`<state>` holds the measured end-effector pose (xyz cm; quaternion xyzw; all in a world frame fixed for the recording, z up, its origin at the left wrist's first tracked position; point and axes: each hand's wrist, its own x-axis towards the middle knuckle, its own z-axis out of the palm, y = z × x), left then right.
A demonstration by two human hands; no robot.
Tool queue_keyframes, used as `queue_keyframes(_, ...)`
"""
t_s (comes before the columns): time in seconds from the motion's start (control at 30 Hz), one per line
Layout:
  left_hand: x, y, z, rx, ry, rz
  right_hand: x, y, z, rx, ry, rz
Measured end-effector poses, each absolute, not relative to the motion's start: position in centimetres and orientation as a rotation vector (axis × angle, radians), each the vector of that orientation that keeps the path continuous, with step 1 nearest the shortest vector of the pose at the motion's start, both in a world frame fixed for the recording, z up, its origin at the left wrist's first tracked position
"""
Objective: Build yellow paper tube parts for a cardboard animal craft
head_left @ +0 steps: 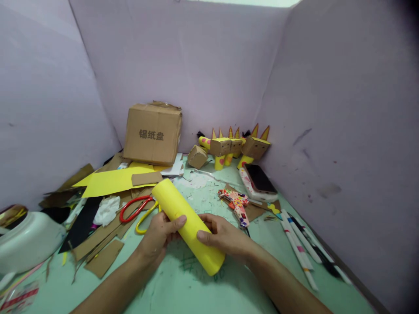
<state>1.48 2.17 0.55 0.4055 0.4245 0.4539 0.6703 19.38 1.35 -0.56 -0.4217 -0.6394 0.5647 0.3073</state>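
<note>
A smooth yellow paper tube [185,218] is held at a slant over the table, its upper end leaning to the left. My left hand [160,233] grips it around the middle, thumb on top. Lower down, my right hand [222,235] closes on the tube's right side with the thumb pressed on the paper. The fingers beneath the tube are partly hidden. Just left of the tube lie scissors with one red and one yellow handle loop [135,208]. To the right rests a flower-patterned glue gun [236,204].
Yellow paper sheets [109,181] and cardboard scraps [104,258] cover the left side. A cardboard box [153,135] stands at the back. Cardboard-headed yellow figures [225,148] sit near the corner. A phone [260,179] and several markers [299,248] lie right. A white bowl-like container [32,240] is far left.
</note>
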Motion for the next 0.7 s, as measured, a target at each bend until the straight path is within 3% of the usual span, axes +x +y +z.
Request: queue_keyframes(0.7,2.5,1.6,0.1,0.939,1.161,1.102,18.4,0.9,-2.1,-1.307,-1.442,1.713)
